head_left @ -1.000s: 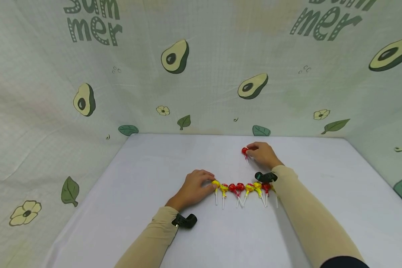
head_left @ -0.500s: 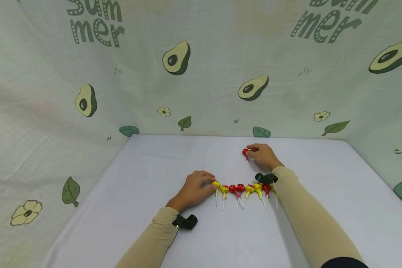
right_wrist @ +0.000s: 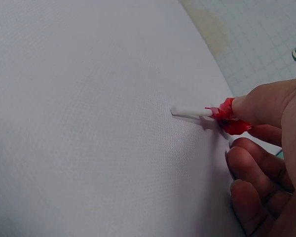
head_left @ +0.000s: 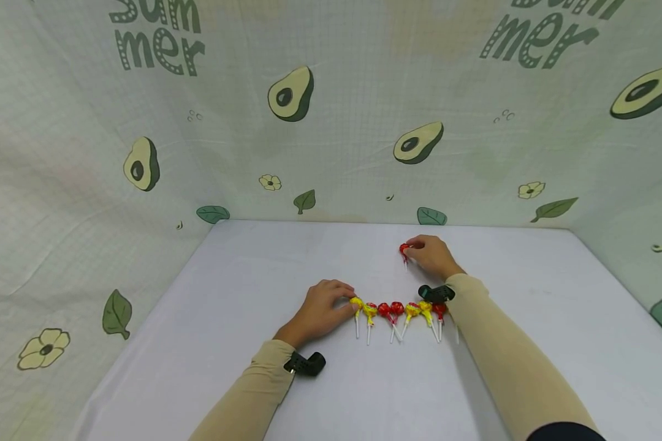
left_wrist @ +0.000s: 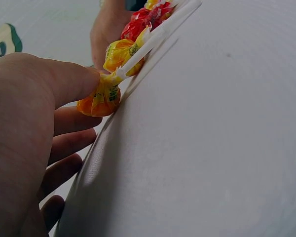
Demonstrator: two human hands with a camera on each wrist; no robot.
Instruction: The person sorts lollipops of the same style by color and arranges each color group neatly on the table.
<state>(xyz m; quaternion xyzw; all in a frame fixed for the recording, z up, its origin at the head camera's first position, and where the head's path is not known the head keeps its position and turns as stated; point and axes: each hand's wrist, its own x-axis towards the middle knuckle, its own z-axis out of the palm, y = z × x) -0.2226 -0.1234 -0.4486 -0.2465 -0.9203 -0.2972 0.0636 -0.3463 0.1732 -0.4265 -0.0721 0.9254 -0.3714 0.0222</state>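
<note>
At the left end of a row of wrapped lollipops, my left hand (head_left: pixel 321 309) pinches a yellow lollipop (left_wrist: pixel 99 101) between thumb and fingers, its white stick pointing toward me. My right hand (head_left: pixel 431 254) is farther back and holds a red lollipop (right_wrist: pixel 232 127) by its wrapped head, close to the white tabletop. Between the hands lie another yellow lollipop (head_left: pixel 370 310), two red lollipops (head_left: pixel 390 309) with crossed sticks, two more yellow lollipops (head_left: pixel 418 309) and a red lollipop (head_left: pixel 439 310). The right sleeve mostly hides one more stick (head_left: pixel 457 334).
The white table (head_left: pixel 287 257) ends at the back against a hanging cloth (head_left: pixel 342 141) printed with avocados and leaves. My right forearm (head_left: pixel 507 343) passes over the right end of the row. A dark wrist camera (head_left: pixel 436 293) sits close above the lollipops there.
The red lollipop in my right hand shifts very slightly, and the fingers close in a little around its head. The left hand and the row stay in place.
</note>
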